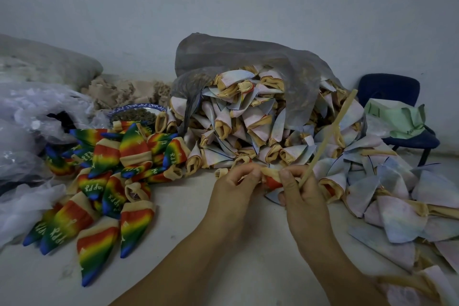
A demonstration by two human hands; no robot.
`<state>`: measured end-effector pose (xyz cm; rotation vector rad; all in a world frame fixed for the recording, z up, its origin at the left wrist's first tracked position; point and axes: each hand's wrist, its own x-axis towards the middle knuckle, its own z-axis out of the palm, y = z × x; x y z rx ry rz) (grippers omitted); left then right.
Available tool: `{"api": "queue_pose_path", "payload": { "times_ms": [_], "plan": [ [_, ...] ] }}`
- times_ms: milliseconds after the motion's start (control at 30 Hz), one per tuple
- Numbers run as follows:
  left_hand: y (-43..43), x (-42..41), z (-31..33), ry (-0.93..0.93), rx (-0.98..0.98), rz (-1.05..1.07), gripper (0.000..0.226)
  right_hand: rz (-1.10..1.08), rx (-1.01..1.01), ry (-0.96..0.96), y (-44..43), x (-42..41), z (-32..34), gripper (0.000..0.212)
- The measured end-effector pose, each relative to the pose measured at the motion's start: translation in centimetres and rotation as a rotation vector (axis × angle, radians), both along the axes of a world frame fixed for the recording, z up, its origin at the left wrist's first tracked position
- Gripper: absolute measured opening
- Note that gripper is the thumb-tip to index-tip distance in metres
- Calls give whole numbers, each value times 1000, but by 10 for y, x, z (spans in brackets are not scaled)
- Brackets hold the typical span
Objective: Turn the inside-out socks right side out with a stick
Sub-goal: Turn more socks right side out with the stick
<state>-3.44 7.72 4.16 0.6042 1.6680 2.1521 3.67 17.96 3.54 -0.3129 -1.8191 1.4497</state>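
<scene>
1. Nearest the camera, at the near middle of the surface [193, 206], are two bare hands. The left hand [236, 182] and the right hand [301, 200] are close together, and both pinch one sock [272, 177] by its beige cuff; a red part shows below.
2. The right hand also grips the one stick [330, 131], which leans up and to the right.
3. Directly behind the hands, a pile of pale inside-out socks [248, 131] spills from one grey bag [248, 57] toward the right edge. They are too many to count. The stick crosses in front of this pile.
4. Toward the left edge lies a pile of rainbow socks [111, 181], well over a dozen.
5. Behind them stands one blue-rimmed plate [116, 110]. Clear plastic [29, 119] lies at the left edge. One blue chair [397, 89] stands at the far right, with a green sheet [397, 117] on its seat.
</scene>
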Motion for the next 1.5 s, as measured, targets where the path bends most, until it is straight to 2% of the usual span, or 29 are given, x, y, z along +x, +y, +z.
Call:
{"api": "queue_pose_path", "payload": {
  "times_ms": [133,367,500,600,700,767,833,900,1000,1033,1100,1167,1233,1300,1333,1433,1500],
  "plan": [
    [3,-3,-3,-94,54,-15,36,-45,24,-10,-2,-2,-2,23],
    [6,0,-5,-106,77,-90,23,-36,-74,30,-4,-3,-1,29],
    [4,0,-2,-162,153,-173,21,-68,-32,39,0,-1,-2,26],
    [0,-3,0,-177,124,-221,21,-59,-30,45,-1,-2,-3,28],
    [-2,-4,2,-182,76,-261,17,-32,-106,11,2,-4,-3,20],
    [-2,-3,2,-214,58,-315,17,-15,-189,-2,4,-6,-3,24],
    [-1,-3,2,-299,100,-372,25,47,-275,4,4,-5,-2,28],
    [-2,-4,3,-352,153,-332,22,136,-359,31,3,-3,1,22],
    [-2,-3,0,-222,46,-141,25,236,-557,91,11,-1,4,19],
    [-3,-4,0,-131,-25,-54,28,225,-549,87,14,0,4,20],
    [-5,-4,1,89,-110,101,23,129,-348,10,16,2,3,27],
    [-9,-2,3,342,-145,114,6,48,-201,-39,17,2,1,32],
    [-8,0,-1,698,-267,62,29,21,-196,-65,16,4,1,31],
    [-4,4,-7,894,-365,-20,42,54,-224,-78,13,5,2,33],
    [-3,5,-8,902,-382,-42,44,84,-247,-81,13,5,1,32],
    [-2,3,-8,849,-374,4,30,118,-278,-73,8,2,0,22],
    [-4,-1,-6,735,-391,69,21,22,-183,-116,13,1,-1,24]
  ]
}}
